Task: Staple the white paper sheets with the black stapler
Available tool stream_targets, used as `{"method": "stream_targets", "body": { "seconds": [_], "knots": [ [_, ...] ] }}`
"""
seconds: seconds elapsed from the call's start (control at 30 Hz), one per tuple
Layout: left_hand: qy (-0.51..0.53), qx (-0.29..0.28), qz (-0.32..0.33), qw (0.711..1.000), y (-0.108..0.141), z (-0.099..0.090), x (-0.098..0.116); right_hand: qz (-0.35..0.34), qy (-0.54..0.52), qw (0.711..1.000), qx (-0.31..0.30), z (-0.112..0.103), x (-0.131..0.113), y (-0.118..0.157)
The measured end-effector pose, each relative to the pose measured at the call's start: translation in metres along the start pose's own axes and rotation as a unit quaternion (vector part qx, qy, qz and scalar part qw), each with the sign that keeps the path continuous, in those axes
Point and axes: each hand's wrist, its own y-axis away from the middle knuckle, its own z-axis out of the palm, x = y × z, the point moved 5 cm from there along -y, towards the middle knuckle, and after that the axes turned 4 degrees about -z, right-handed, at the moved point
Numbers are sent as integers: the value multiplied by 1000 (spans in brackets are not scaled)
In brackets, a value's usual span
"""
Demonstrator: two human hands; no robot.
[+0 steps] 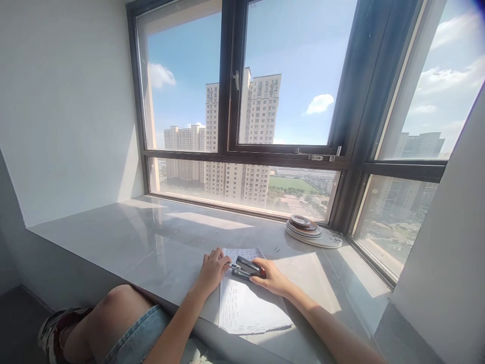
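Note:
My right hand [271, 275] is wrapped round the back end of a black stapler [245, 267], whose top arm is lifted from its base. A small metal part juts from the stapler's front towards my left hand [214, 268]. The left fingers are closed in a pinch beside that part, at the paper's left edge; what they hold is hidden. Under the stapler lies a white sheet of paper [252, 306], marked with rows of short dark dashes. Its near edge looks ragged.
The paper rests on a wide grey stone windowsill [170, 263]. A stack of round plates or discs [303, 230] stands at the back right by the window frame [348, 151]. My bent knee [123, 301] is below the sill's front edge at left.

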Motion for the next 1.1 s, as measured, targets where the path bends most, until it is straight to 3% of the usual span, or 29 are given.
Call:
{"method": "stream_targets", "body": {
  "seconds": [0.73, 0.9, 1.1],
  "knots": [
    [36, 11, -18, 999, 3, -12, 1, 4, 20, 1000, 2, 0, 3, 1],
    [42, -10, -46, 998, 4, -11, 0, 6, 21, 1000, 5, 0, 3, 1],
    [54, -38, -32, 997, 6, -4, 1, 8, 17, 1000, 3, 0, 3, 1]
  ]
}}
